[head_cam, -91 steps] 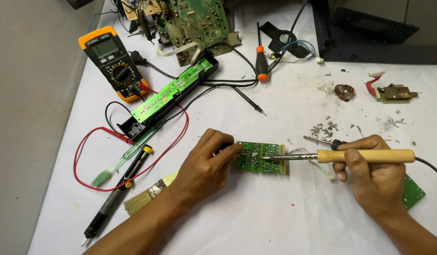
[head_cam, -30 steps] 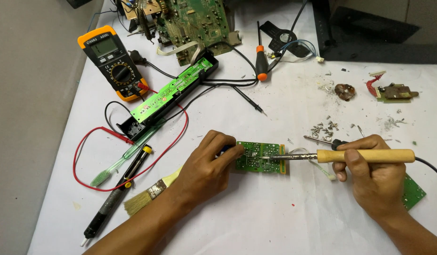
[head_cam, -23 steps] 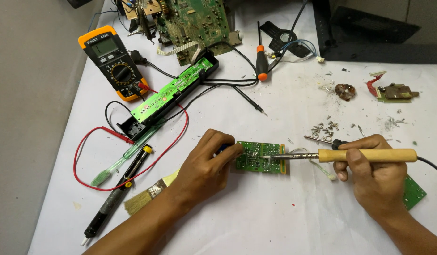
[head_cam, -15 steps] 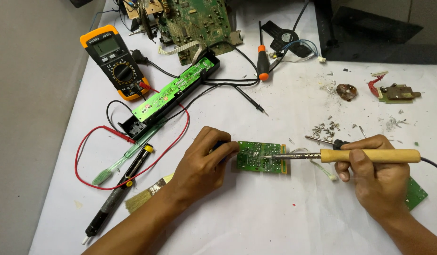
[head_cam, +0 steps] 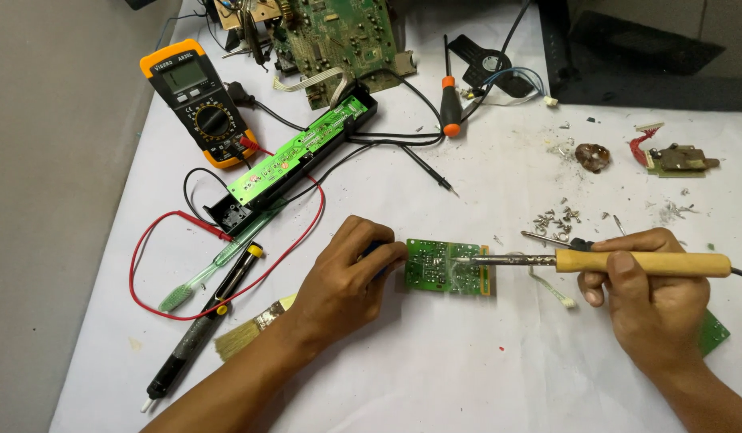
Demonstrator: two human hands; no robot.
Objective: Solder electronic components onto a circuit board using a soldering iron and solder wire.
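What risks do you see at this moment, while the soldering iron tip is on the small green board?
The left hand pins the small green board at its edge, near the soldering iron tip, so its fingers might get burned. The board lies on the white table cover, which heat may scorch. The red lead lies near the left wrist and may snag.

Matt wooden handle (head_cam: 643, 262), bare metal shaft (head_cam: 511, 260), glossy green board (head_cam: 447, 268)

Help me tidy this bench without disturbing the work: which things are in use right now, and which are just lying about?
In use: left hand steadying the small green board; right hand holding the soldering iron, tip on that board.

Lying about: multimeter, screwdriver, toothbrush, paintbrush, loose screws.
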